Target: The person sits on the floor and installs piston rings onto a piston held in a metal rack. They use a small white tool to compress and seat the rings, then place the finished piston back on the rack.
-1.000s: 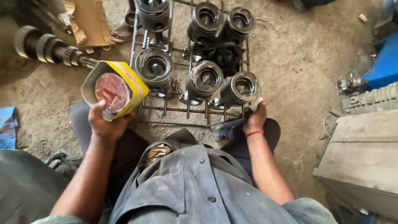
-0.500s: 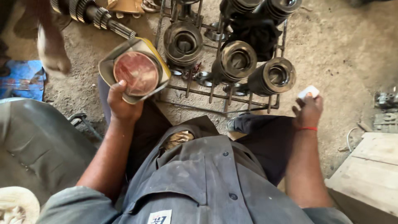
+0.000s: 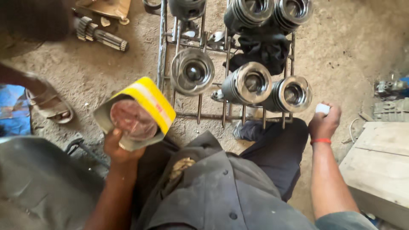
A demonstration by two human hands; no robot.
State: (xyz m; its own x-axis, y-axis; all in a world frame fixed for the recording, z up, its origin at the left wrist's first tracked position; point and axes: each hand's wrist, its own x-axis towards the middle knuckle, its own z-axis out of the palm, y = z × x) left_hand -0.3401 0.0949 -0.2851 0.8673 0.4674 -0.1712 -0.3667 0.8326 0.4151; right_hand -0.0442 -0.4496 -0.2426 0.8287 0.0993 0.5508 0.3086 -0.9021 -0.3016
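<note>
My left hand (image 3: 120,147) holds an open yellow and grey box (image 3: 140,111) with a reddish round pack inside it. My right hand (image 3: 324,121) is closed around a small white object (image 3: 322,109), just right of the nearest piston (image 3: 289,93). Several shiny metal pistons, among them one at the left (image 3: 192,71) and one in the middle (image 3: 248,84), rest on a metal rod rack (image 3: 200,115) on the dirt floor in front of my knees. A dark cloth (image 3: 264,49) lies on the rack.
A toothed gear shaft (image 3: 100,35) lies on the ground at the upper left. Another person's sandalled foot (image 3: 50,106) stands at the left. A wooden board (image 3: 379,159) sits at the right, with metal parts (image 3: 390,91) above it.
My view has shifted closer to the rack. The box in my left hand has tilted and dropped slightly; my right hand has drawn back from the pistons with the white object.
</note>
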